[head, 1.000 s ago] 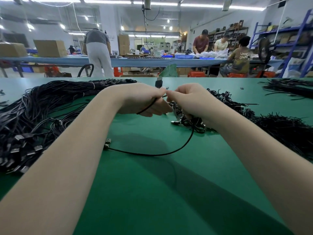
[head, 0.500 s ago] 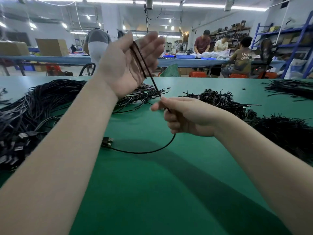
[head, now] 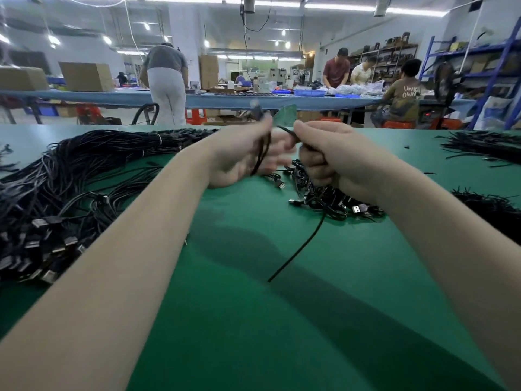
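Note:
A thin black cable (head: 298, 248) runs between both hands above the green table (head: 253, 320). My left hand (head: 242, 156) holds several turns of it looped round the palm, and a plug end sticks up, blurred, above the fingers. My right hand (head: 335, 156) is a fist gripping the same cable, pinching a short stretch near the left fingers. The cable's loose tail hangs from the right fist down to the table. The two hands nearly touch.
A big bundle of black USB cables (head: 70, 187) covers the table's left. A small heap of coiled cables (head: 329, 198) lies under my right hand, and more black piles (head: 490, 210) sit at the right. Several people work at a long bench (head: 225, 98) behind.
My left hand has come down from its raised, palm-open pose and closed round the cable loops. My right hand rose to meet it. The cable's lower end slid right across the table.

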Motion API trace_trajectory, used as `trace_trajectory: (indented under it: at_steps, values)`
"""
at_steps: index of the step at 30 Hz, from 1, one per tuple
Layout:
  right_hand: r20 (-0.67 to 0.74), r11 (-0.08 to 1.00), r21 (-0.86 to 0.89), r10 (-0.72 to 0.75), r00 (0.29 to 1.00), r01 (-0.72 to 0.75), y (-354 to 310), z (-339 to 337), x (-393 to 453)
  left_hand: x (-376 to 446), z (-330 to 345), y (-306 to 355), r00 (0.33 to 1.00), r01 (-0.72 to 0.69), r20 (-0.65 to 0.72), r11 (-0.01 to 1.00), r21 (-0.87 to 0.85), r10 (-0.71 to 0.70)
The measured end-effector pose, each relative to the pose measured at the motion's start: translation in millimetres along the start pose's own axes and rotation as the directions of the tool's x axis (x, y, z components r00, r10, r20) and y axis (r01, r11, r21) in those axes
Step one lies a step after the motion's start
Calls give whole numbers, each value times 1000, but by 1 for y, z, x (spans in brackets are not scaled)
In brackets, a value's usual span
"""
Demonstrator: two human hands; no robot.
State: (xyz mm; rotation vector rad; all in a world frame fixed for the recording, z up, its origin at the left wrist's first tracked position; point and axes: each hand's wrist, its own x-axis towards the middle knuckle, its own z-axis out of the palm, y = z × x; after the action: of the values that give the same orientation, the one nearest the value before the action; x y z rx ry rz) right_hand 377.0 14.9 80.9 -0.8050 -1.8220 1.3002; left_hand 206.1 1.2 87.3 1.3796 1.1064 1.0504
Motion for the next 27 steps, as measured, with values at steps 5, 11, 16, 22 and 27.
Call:
trace_trajectory:
  at_steps: [5, 11, 16, 22, 27]
  values:
    - [355, 977, 76, 158, 921, -197, 26, 12, -2, -6, -9, 20, 953, -267, -18, 806, -528, 303]
    - [-144, 867, -414, 238, 960, -277, 53, -5, 1, -15, -18, 22, 939, -180, 259, 965, -192, 227]
    - [-319, 937, -345, -54, 946, -63, 27, -4, 7, 2, 1, -8, 953, 110, 186, 846, 521, -238]
    - [-109, 952, -304, -74, 991, 38, 23, 27, 7, 14, 2, -14, 999, -40, -20, 974, -223, 36]
    - [11, 972, -225, 77, 997, -72, 48, 25, 5, 11, -1, -6, 988, -150, -48, 843, -516, 146]
